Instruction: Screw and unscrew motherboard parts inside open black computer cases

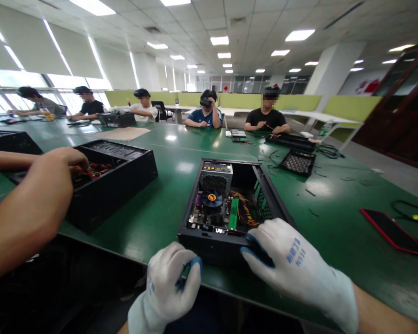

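An open black computer case (213,248) lies on its side at the table's front edge. Inside it are a power supply (216,176), a cooling fan (212,198), a green memory module (233,214) and bundled coloured wires (245,211). My right hand (285,253), in a white glove with blue fingertips, grips the case's near right wall, thumb outside and fingers over the rim. My left hand (170,278), gloved alike, hovers by the near left corner, just off the table edge. Its fingers curl against the thumb; whatever is between them is hidden.
At left, a co-worker's bare arms (38,195) reach into another black case (114,190). A red-edged black panel (397,232) and cable lie at right. Farther back are a black perforated tray (297,162), loose cable pieces and several seated people across the green table (174,185).
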Demonstrator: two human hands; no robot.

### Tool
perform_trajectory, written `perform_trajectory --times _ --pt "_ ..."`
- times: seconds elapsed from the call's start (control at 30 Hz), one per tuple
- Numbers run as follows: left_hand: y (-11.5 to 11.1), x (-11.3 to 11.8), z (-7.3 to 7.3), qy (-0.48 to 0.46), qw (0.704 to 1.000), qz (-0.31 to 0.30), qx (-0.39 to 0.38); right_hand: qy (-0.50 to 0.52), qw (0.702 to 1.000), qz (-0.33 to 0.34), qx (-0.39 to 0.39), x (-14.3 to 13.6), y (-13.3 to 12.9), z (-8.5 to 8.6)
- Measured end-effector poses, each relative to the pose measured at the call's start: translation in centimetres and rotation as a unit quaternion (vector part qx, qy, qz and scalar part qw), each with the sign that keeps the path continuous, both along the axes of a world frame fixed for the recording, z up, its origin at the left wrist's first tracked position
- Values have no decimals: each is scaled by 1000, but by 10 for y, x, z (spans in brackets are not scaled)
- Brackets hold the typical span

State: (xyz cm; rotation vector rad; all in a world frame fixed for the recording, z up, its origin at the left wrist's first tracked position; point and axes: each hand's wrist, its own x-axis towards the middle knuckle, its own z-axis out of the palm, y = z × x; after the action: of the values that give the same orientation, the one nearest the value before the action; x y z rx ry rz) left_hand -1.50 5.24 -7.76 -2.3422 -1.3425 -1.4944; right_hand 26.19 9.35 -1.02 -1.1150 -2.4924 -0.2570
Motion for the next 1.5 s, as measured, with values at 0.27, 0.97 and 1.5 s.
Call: perform_trajectory --times 0.27,0.97,1.5 --pt "6 26 76 190 978 -58 -63 40 999 32 -11 18 -44 -3" --pt "-14 39 70 247 960 -66 -115 23 997 69 -9 36 -72 -1" --pt "-16 41 68 243 963 -43 -109 -344 930 49 -119 -79 69 21"
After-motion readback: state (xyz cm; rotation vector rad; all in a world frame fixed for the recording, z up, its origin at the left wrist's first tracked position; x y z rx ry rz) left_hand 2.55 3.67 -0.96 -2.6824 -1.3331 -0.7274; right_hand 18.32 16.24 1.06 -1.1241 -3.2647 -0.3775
